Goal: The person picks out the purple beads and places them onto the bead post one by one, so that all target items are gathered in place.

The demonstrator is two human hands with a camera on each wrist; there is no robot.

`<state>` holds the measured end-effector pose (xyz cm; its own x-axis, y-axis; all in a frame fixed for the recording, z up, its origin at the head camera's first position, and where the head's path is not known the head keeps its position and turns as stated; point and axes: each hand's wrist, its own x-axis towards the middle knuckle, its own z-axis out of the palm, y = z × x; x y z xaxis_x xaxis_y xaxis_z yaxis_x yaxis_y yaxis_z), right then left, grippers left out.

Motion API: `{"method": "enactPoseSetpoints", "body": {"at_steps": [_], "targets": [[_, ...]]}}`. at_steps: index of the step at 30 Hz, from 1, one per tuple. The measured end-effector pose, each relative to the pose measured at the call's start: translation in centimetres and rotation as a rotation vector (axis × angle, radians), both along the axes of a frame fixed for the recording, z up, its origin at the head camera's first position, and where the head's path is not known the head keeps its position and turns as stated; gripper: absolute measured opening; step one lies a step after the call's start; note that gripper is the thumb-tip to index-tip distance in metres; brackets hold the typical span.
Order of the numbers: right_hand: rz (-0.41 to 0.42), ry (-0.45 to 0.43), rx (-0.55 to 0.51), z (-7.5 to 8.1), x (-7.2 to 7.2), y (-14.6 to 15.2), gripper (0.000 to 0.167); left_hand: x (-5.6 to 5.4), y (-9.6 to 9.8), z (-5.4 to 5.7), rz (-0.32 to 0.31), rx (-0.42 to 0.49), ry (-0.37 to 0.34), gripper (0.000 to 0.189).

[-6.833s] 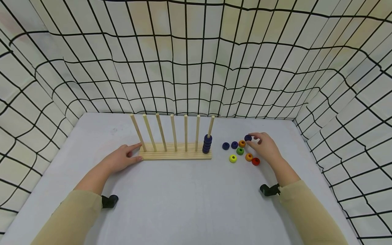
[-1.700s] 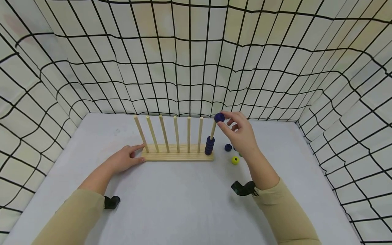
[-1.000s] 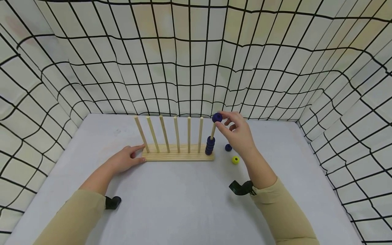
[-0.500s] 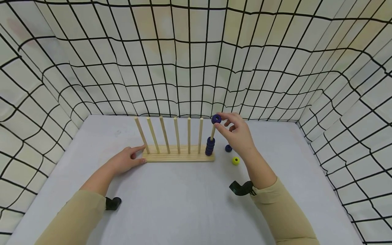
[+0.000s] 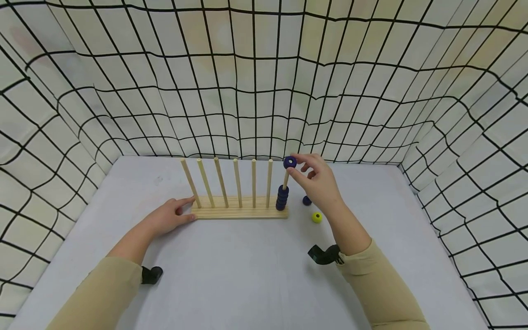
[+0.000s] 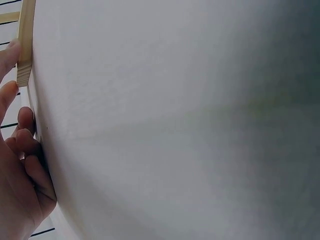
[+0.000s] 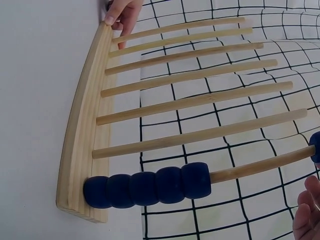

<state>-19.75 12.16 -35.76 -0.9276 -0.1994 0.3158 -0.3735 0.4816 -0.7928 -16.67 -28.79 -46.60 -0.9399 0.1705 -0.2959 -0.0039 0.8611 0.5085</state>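
At the top of the rightmost peg, my right hand pinches a dark blue bead between thumb and forefinger, its hole turned toward the head view. In the right wrist view this bead sits right at the peg's tip. Below it, several blue beads are stacked on that peg down to the base. The wooden peg rack has a row of upright pegs, the others bare. My left hand grips the rack's left end, forefinger at the back edge and thumb at the front corner.
On the white table, a yellow bead and a loose blue bead lie right of the rack. My right hand and forearm cover the area behind them. A black-lined white net surrounds the table's back and sides.
My right hand has picked a blue bead from the loose ones and carried it left to the rightmost peg's top. Lately it has tilted and lowered slightly. My left hand keeps its grip.
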Motion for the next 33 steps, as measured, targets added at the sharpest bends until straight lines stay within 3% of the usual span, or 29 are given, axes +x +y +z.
{"method": "enactPoseSetpoints", "body": {"at_steps": [33], "targets": [[-0.043, 0.009, -0.004, 0.03, 0.67, 0.18, 0.031, 0.14, 0.03, 0.09, -0.001, 0.011, 0.004, 0.075]]}}
